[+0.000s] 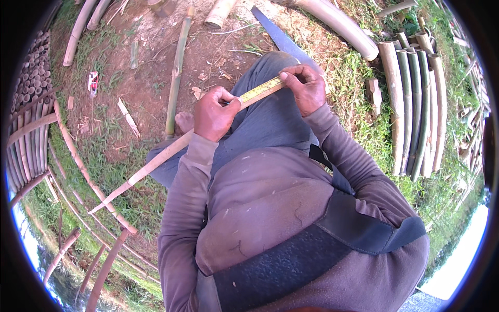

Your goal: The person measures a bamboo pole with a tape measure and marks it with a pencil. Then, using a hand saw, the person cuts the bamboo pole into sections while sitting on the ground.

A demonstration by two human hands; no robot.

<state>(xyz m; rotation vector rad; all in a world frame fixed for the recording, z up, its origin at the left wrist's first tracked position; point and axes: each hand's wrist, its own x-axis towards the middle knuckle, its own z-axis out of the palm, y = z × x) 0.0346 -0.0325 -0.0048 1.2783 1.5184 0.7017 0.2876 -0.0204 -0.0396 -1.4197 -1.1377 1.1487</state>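
A yellow measuring tape [260,92] is stretched between my two hands, lying along a bamboo strip [161,157]. My left hand [215,113] is closed, thumb and fingers pinching the strip and tape. From under that hand, the strip runs down to the left, past my knee. My right hand [305,89] pinches the other end of the tape and strip over my bent leg. Its fingers partly hide what they hold, so the tape's case does not show. Beyond my leg lies a bluish saw blade [280,35], its near end hidden behind my knee and right hand.
A green bamboo pole [178,73] lies ahead on bare soil. Several cut bamboo poles [410,104] are grouped on grass at the right, beside a short wooden block [373,97]. A thick bamboo length [340,23] rests at the far right. Stacked bamboo [34,93] stands left, behind a rail [83,161].
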